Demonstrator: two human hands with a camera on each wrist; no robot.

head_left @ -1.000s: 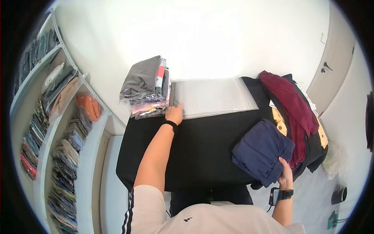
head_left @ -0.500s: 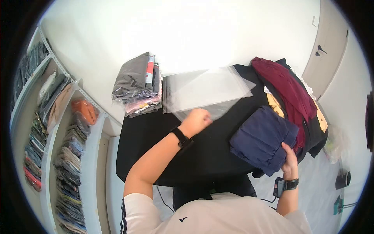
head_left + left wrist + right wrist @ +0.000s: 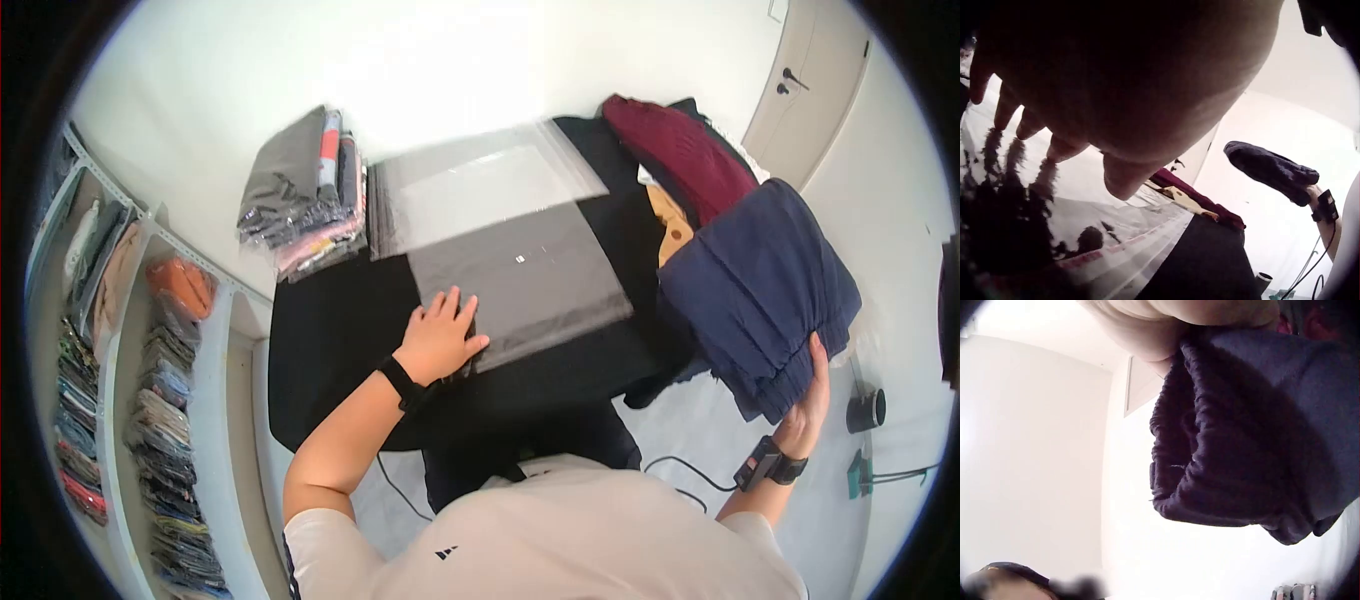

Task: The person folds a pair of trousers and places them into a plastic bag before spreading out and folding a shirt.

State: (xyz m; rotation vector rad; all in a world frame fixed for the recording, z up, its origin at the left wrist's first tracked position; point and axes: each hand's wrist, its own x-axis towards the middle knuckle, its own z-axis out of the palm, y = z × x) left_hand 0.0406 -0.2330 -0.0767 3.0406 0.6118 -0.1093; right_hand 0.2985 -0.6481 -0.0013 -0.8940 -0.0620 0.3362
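Note:
A clear plastic bag [image 3: 540, 275] lies flat on the black-covered table, its near edge toward the person. My left hand [image 3: 440, 335] rests on the bag's left near corner with fingers spread; the left wrist view shows these fingers [image 3: 1029, 122] over the shiny film. Off the table's right side, my right hand [image 3: 808, 395] grips a folded navy garment [image 3: 765, 285] by its gathered elastic edge. That elastic band [image 3: 1194, 425] hangs below the hand in the right wrist view. Behind the single bag lies a stack of clear plastic bags [image 3: 470, 190].
Bagged folded clothes [image 3: 290, 185] are stacked at the table's back left. A heap with a maroon garment [image 3: 680, 155] and a yellow one [image 3: 668, 225] lies at the right. Shelves [image 3: 225, 400] of packed clothing stand on the left, and a cable [image 3: 690, 465] hangs near my right wrist.
My left hand has drawn one bag off the stack toward the body and now lies on it. My right hand has lifted the navy garment up and to the right.

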